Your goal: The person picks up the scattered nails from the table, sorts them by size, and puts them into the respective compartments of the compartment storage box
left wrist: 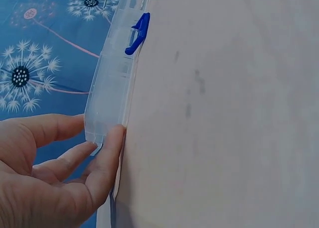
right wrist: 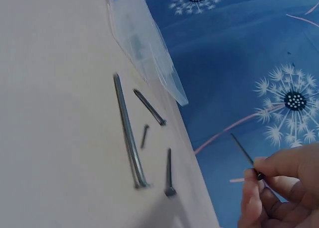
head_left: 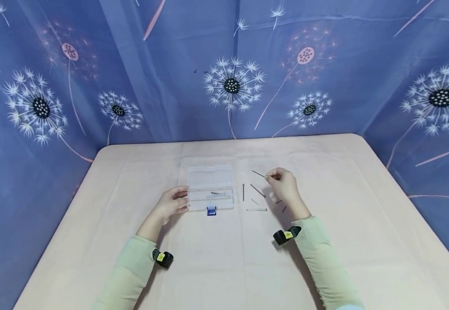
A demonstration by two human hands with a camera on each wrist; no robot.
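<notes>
Nearest the viewer, two pale green sleeves with small black-and-yellow wrist units extend over a matte, cream-coloured table (head_left: 216, 267). The left hand (head_left: 171, 206) rests its relaxed, nearly straight fingers against the left end of a shallow, transparent plastic box (head_left: 211, 188), rectangular, lid open, with a blue latch (head_left: 211, 211) at its near edge; a thin metal piece lies inside. To the right, slender grey steel nails (head_left: 256, 209) of differing lengths lie scattered just beside the box. Beyond them, the right hand (head_left: 284, 186) pinches one thin dark nail (head_left: 258, 174) between thumb and fingertips, raised above the tabletop. A blue dandelion-print cloth forms the backdrop.
</notes>
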